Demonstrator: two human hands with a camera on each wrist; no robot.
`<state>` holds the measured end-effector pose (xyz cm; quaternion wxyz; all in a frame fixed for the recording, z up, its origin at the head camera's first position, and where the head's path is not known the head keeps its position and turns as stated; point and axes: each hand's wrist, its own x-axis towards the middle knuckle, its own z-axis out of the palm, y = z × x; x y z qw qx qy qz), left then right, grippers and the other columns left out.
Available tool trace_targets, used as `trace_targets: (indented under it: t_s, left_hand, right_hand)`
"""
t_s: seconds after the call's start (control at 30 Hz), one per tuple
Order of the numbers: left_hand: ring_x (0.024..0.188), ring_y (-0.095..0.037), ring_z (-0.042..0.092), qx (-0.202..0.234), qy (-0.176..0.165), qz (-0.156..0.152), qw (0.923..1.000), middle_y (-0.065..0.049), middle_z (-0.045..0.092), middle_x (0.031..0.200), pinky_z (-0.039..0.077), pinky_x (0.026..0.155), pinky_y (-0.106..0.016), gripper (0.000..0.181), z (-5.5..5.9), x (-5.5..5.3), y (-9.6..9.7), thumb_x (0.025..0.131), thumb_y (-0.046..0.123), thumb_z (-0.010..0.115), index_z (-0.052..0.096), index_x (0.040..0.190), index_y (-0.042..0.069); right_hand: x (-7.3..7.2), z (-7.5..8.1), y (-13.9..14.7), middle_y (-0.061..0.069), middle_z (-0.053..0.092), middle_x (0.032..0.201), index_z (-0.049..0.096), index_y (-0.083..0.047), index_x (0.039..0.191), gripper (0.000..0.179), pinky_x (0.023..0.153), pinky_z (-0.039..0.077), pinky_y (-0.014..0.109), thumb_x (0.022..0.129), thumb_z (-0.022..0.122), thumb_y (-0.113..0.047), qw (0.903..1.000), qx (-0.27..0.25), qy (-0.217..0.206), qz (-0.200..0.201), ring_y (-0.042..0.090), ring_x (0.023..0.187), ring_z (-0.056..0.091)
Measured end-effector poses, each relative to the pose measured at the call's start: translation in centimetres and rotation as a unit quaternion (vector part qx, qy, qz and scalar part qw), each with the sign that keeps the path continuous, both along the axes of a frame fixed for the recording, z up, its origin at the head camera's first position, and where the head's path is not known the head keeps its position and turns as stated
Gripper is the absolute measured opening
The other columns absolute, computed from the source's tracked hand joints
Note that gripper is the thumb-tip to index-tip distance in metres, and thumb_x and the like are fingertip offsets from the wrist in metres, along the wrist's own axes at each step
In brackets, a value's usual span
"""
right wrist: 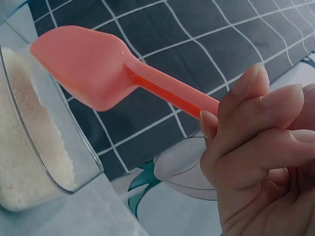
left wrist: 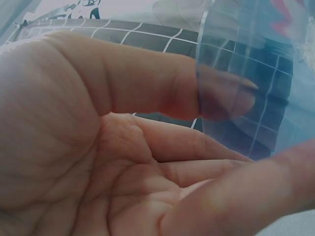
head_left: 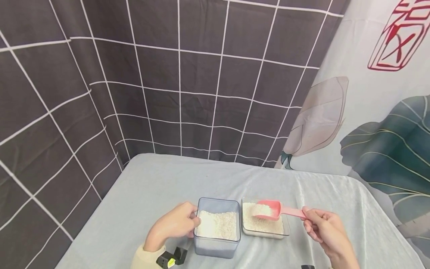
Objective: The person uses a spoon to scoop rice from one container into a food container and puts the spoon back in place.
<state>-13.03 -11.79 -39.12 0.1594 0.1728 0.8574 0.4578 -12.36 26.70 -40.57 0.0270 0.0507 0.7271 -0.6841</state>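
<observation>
My right hand [head_left: 327,229] pinches the handle of a pink scoop [head_left: 274,210]. The scoop carries a heap of white, rice-like grains and hangs over a shallow clear container [head_left: 283,235] with more of the same grains [right wrist: 29,142]. In the right wrist view, the underside of the scoop's bowl [right wrist: 86,69] faces the camera, above the container's rim. A deeper blue see-through container [head_left: 216,248] stands just left of the shallow one, also partly filled with grains. My left hand [head_left: 178,222] grips its left wall; one fingertip [left wrist: 229,101] shows through the blue plastic in the left wrist view.
A pale blue cloth [head_left: 161,179] covers the table. Behind and to the left hangs a dark curtain with white grid lines [head_left: 198,74]. At the right is a white curtain with leaf prints [head_left: 362,112]. The two containers stand close together near the front.
</observation>
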Motion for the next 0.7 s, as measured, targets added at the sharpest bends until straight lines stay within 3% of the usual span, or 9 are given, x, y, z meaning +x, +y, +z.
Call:
trace_targets:
  t_s: [0.17, 0.4, 0.7]
  left_hand:
    - [0.051, -0.013, 0.058, -0.004, 0.001, 0.000, 1.0000, -0.001, 0.049, 0.061, 0.050, 0.047, -0.025, 0.015, -0.1, 0.0, 0.0, 0.082, 0.002, 0.050, 0.047, 0.067, 0.006]
    - [0.055, -0.014, 0.058, 0.011, -0.010, 0.002, 0.9999, -0.004, 0.051, 0.068, 0.051, 0.048, -0.026, 0.006, -0.1, 0.1, 0.0, 0.081, 0.001, 0.051, 0.056, 0.082, -0.002]
    - [0.057, -0.015, 0.059, 0.006, -0.006, 0.002, 1.0000, -0.005, 0.054, 0.072, 0.052, 0.050, -0.026, 0.009, 0.0, 0.1, -0.1, 0.081, 0.002, 0.052, 0.056, 0.085, -0.004]
  right_hand:
    - [0.2, 0.2, -0.1, -0.003, 0.049, 0.047, 0.059, -0.001, 0.067, 0.035, 0.037, 0.011, 0.040, 0.093, 0.053, -0.025, 0.9991, 0.042, -0.007, -0.006, 0.002, 0.036, 0.038]
    - [0.6, 0.6, 0.2, -0.001, 0.048, 0.048, 0.058, 0.003, 0.069, 0.040, 0.034, 0.017, 0.040, 0.093, 0.052, -0.029, 0.9939, 0.107, -0.023, -0.019, 0.005, 0.038, 0.038]
    - [1.6, 2.0, 0.9, 0.003, 0.051, 0.050, 0.060, 0.004, 0.076, 0.047, 0.031, 0.032, 0.027, 0.091, 0.052, -0.039, 0.9809, 0.187, -0.038, -0.038, 0.008, 0.040, 0.039]
